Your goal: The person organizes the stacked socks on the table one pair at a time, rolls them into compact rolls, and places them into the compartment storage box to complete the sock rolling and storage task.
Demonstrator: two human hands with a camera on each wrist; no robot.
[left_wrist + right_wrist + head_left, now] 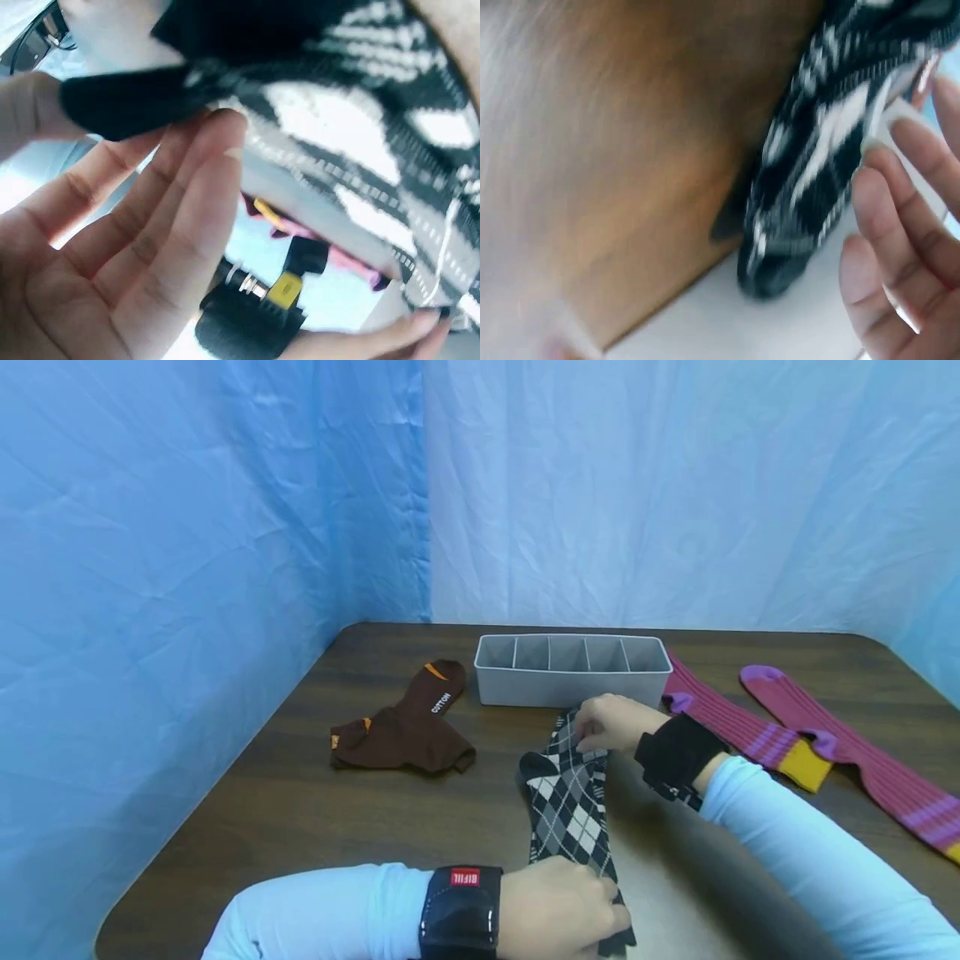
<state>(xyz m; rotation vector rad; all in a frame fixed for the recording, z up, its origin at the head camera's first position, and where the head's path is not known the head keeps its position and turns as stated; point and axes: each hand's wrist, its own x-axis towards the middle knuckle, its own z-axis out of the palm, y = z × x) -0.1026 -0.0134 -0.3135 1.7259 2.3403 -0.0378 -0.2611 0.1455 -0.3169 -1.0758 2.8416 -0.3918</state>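
Observation:
An argyle sock point(573, 810) in black, grey and white stretches lengthwise across the table in the head view, its dark cuff end nearest me. My left hand point(558, 906) pinches that cuff end; the left wrist view shows the black edge of the sock point(135, 97) between thumb and fingertips. At the far end, just in front of the grey box, my right hand point(615, 722) grips the sock with curled fingers. In the right wrist view the fingers point(881, 210) lie against the sock's edge, and the thumb cannot be made out.
A grey divided box point(573, 687) stands behind the sock. Brown socks point(412, 727) lie to the left. On the right are a pink striped sock point(735, 718) with a yellow cuff and another pink sock point(862, 752). Blue sheeting point(225, 527) walls the table.

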